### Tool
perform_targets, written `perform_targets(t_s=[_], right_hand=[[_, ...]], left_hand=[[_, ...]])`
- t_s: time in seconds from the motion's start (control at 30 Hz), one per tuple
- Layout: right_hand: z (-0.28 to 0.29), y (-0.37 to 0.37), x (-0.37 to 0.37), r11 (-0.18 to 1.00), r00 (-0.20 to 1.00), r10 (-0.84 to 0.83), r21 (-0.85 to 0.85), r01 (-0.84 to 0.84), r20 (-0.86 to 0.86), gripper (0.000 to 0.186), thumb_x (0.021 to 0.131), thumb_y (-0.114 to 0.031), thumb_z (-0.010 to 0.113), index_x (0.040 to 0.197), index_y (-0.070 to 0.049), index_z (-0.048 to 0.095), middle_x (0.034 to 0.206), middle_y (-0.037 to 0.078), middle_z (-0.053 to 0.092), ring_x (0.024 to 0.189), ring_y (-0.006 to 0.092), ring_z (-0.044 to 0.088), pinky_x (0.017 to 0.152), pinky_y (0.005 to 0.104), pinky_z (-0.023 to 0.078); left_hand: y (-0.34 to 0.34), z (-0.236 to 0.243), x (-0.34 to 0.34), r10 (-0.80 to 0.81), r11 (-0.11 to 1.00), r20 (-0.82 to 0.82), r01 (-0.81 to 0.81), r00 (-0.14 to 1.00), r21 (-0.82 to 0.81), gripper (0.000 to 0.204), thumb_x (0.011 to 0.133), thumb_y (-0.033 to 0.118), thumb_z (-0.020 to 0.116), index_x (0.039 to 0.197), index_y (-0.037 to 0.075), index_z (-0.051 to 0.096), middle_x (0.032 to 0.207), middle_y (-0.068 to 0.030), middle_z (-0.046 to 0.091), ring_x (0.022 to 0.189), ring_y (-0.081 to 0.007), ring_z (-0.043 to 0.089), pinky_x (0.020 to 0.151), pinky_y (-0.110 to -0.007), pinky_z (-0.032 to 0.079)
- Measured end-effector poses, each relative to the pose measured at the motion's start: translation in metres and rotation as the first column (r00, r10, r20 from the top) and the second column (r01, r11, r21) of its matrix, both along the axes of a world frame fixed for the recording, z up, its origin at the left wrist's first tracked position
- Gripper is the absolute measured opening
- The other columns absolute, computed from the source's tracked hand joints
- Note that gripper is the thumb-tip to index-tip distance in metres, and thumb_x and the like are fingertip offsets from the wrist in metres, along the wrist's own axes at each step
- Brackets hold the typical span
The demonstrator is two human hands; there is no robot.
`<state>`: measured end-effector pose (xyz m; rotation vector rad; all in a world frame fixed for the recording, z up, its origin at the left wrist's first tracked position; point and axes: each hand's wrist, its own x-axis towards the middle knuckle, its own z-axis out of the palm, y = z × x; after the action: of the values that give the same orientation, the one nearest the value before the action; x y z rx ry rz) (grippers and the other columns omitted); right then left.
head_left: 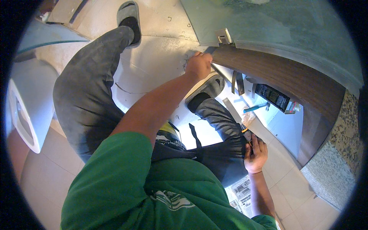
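My left hand (198, 66) is closed at the near left end of a dark wooden panel (276, 71). Whatever its fingers grip there is hidden behind them. By my right knee, my right hand (256, 154) is wrapped round the black and orange handle of a flat-bladed tool (232, 110), which looks like a chisel. Its metal blade points up and left, toward the cabinet opening. Just beyond the blade, a hammer (256, 107) with a teal handle lies inside the opening, beside a black printed box (273, 97).
Dark strips (238, 82) hang near the opening. A metal hinge (224, 36) sits at the corner of a greenish glass panel (291, 27). At the left stands a white toilet-like fixture (23, 115). Newspaper (242, 194) lies on the tiles under my right forearm. Speckled stone (329, 172) edges the right side.
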<state>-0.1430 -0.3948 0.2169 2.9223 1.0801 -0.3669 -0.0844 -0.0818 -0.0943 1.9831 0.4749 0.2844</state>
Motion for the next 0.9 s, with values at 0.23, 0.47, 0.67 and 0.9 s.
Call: perform_targets(t_s=[0.23, 0.47, 0.67, 0.9], right_hand=[[-0.001, 0.001, 0.001, 1.0, 1.0, 0.007, -0.002, -0.007, 0.013, 0.044, 0.091, -0.017, 0.068, 0.131, -0.001, 0.065, 0.099, 0.016, 0.066, 0.085, 0.0372, 0.061, 0.078, 0.0481, 0.05], [0.002, 0.008, 0.001, 1.0, 1.0, -0.021, -0.009, 0.021, 0.016, 0.043, 0.091, -0.019, 0.068, 0.129, -0.001, 0.066, 0.097, 0.016, 0.067, 0.086, 0.0381, 0.062, 0.079, 0.048, 0.052], [0.019, 0.045, 0.009, 0.975, 0.925, -0.22, -0.088, 0.202, -0.308, 0.047, 0.086, -0.011, 0.075, 0.131, -0.003, 0.066, 0.11, 0.019, 0.07, 0.102, 0.039, 0.067, 0.089, 0.0456, 0.055], [0.044, 0.138, 0.03, 0.904, 0.621, -0.383, -0.139, 0.405, -0.684, 0.044, 0.087, 0.004, 0.071, 0.131, -0.002, 0.067, 0.125, 0.012, 0.072, 0.119, 0.0216, 0.066, 0.104, 0.0335, 0.05]], left_hand=[[-0.012, -0.001, -0.011, 0.034, 0.997, -0.027, -0.036, 0.999, -0.068, 0.028, 0.086, 0.004, 0.063, 0.111, 0.005, 0.075, 0.106, -0.0207, 0.073, 0.103, -0.0398, 0.067, 0.094, -0.046, 0.055], [-0.004, 0.002, -0.013, 0.045, 0.976, 0.01, -0.042, 0.999, -0.213, 0.023, 0.092, 0.013, 0.064, 0.11, 0.005, 0.075, 0.106, -0.0183, 0.075, 0.098, -0.0372, 0.071, 0.092, -0.044, 0.056], [0.089, 0.066, 0.008, -0.173, 0.979, -0.141, 0.155, 0.975, -0.131, 0.025, 0.097, 0.026, 0.062, 0.102, 0.003, 0.073, 0.102, -0.0209, 0.074, 0.096, -0.0391, 0.071, 0.09, -0.047, 0.056], [0.201, 0.285, -0.003, -0.44, 0.893, -0.206, 0.45, 0.874, 0.0, 0.045, 0.096, 0.045, 0.06, 0.107, 0.003, 0.071, 0.097, -0.0222, 0.074, 0.097, -0.0367, 0.072, 0.087, -0.048, 0.056]])
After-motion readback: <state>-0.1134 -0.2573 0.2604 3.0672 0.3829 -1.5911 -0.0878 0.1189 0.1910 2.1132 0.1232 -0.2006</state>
